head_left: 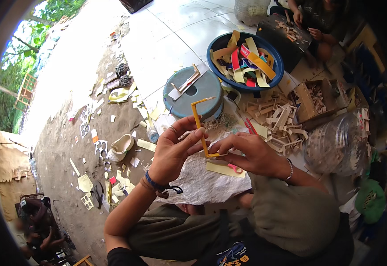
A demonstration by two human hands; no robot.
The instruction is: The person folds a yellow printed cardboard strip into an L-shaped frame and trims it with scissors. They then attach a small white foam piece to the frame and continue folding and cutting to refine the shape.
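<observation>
My left hand (172, 150) pinches a thin yellow-orange strip (199, 122) that stands upright and bends over at the top. My right hand (251, 153) grips the lower end of the same strip, right beside the left fingers. Both hands hover over a crumpled white sheet (202, 181) on my lap. A pale yellow rectangular piece (222, 168) and pink-handled scissors (235, 168) lie on that sheet just under my right hand. A blue cord bracelet sits on my left wrist, a bead bracelet on my right.
A grey-blue round stool (191, 95) stands ahead. Behind it is a blue basin (215, 44) full of coloured strips. A heap of small pale bent pieces (277, 119), a cardboard box (306, 104) and a clear bag (340, 144) lie to the right. Another person (311, 24) sits at the far back right.
</observation>
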